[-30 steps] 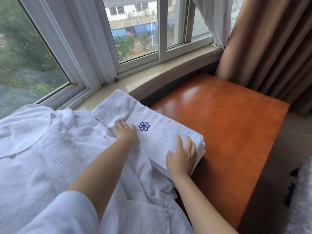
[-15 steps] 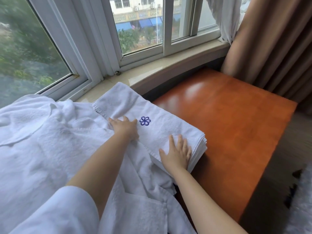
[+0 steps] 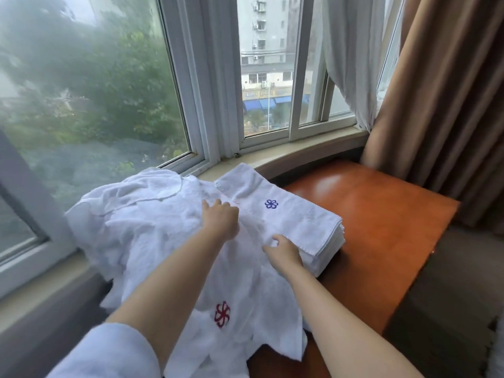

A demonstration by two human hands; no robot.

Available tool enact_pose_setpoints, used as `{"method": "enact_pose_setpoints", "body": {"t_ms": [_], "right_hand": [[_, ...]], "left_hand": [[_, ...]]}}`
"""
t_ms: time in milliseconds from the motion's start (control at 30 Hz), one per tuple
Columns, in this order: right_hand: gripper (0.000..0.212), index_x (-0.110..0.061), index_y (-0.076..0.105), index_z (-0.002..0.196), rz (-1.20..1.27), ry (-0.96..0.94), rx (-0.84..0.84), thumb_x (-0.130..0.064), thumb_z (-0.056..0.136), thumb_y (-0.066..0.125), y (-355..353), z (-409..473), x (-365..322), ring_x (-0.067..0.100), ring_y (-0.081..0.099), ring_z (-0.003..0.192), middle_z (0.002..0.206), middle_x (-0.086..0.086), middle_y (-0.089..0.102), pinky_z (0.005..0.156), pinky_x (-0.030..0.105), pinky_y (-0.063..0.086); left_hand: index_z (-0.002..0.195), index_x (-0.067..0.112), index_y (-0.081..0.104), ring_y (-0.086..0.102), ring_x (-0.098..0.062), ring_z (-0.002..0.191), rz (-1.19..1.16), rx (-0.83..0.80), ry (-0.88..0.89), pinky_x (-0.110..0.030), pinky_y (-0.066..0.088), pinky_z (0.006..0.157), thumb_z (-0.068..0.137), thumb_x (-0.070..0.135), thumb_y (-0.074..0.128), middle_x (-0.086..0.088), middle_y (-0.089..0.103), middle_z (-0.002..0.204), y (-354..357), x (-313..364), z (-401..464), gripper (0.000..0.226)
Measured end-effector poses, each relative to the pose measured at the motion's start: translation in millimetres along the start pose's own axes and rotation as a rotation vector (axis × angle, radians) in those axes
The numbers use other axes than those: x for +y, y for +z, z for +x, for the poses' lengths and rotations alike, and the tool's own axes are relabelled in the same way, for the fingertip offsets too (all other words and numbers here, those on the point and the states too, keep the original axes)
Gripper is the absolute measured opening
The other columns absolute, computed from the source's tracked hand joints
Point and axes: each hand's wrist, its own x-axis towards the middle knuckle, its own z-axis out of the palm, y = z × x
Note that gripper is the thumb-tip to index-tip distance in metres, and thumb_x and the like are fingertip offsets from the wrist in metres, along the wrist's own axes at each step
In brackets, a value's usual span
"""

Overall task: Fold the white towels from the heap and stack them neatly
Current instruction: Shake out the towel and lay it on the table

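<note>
1. A stack of folded towels (image 3: pixel 297 222) lies on a glossy orange-brown wooden table (image 3: pixel 381 227), at the table's far left part, with its far end resting on the pale stone window sill (image 3: pixel 286 155).
2. The stack is rectangular and its right edges show many thin layers. The top towel is white terry cloth with a stitched hem and a small blue flower emblem (image 3: pixel 271 204).
3. To the left of the stack, touching it, lies the heap of unfolded towels (image 3: pixel 141 227). It is white, soft and wrinkled, and it covers the near left part of the table and hangs over the near edge.
4. One towel in the heap, near the camera, has a red flower emblem (image 3: pixel 222 314).
5. The left hand (image 3: pixel 221 221) rests on the heap just beside the left edge of the stack. Its fingers are bent down into the cloth, but I cannot tell if they hold it.
6. The right hand (image 3: pixel 283 251) is at the near left corner of the stack. The fingers are curled at the cloth there, and I cannot tell if they really pinch it.
7. A brown curtain (image 3: pixel 441 105) hangs at the right, and a thin white curtain (image 3: pixel 351 58) hangs beside it.
</note>
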Motion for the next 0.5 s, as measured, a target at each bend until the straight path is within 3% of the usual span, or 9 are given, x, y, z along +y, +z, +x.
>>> {"method": "enact_pose_setpoints", "body": {"t_ms": [133,267,333,400,500], "right_hand": [[0.043,-0.018,0.053,0.124,0.092,-0.027,-0.143,-0.026,0.084,0.068,41.2,-54.8,1.1,0.020,0.056,0.103,0.117,0.003,0.057,0.083,0.030,0.047],[0.060,-0.018,0.041,0.134,0.072,-0.001,-0.096,-0.027,0.082,0.071,65.2,-80.2,11.8,0.029,0.055,0.113,0.127,0.009,0.055,0.087,0.034,0.048],[0.048,-0.015,0.046,0.129,0.072,0.043,-0.065,-0.029,0.088,0.065,70.3,-85.3,12.8,0.028,0.057,0.107,0.122,0.009,0.058,0.085,0.034,0.049],[0.021,-0.014,0.054,0.106,0.010,0.047,0.000,-0.030,0.093,0.057,74.8,-86.5,13.0,0.025,0.057,0.094,0.110,0.008,0.061,0.083,0.035,0.049],[0.022,-0.013,0.055,0.099,-0.062,0.045,0.065,-0.031,0.099,0.043,73.5,-89.1,7.7,0.028,0.056,0.100,0.113,0.011,0.058,0.089,0.037,0.048]], "left_hand": [[0.123,0.021,0.055,0.035,-0.025,0.131,-0.031,0.061,0.025,-0.051,0.024,0.110,0.092,0.019,0.045,-0.005,0.047,0.132,9.6,-20.9,-61.4,0.033],[0.136,0.019,0.045,0.026,-0.026,0.139,-0.064,0.158,0.039,-0.046,0.027,0.110,0.094,0.021,0.044,-0.008,0.034,0.146,25.7,-32.9,-109.5,0.042],[0.139,0.017,0.041,0.031,-0.027,0.135,-0.071,0.175,-0.003,-0.039,0.034,0.104,0.094,0.023,0.045,-0.009,0.036,0.144,29.8,-36.6,-123.4,0.045],[0.132,0.013,0.045,0.039,-0.029,0.126,-0.101,0.188,-0.073,-0.036,0.041,0.091,0.093,0.024,0.050,-0.009,0.045,0.134,26.4,-40.4,-127.7,0.041],[0.117,0.007,0.056,0.049,-0.030,0.118,-0.105,0.135,-0.107,-0.036,0.045,0.081,0.092,0.010,0.052,-0.011,0.055,0.123,12.8,-42.8,-120.3,0.026]]}}
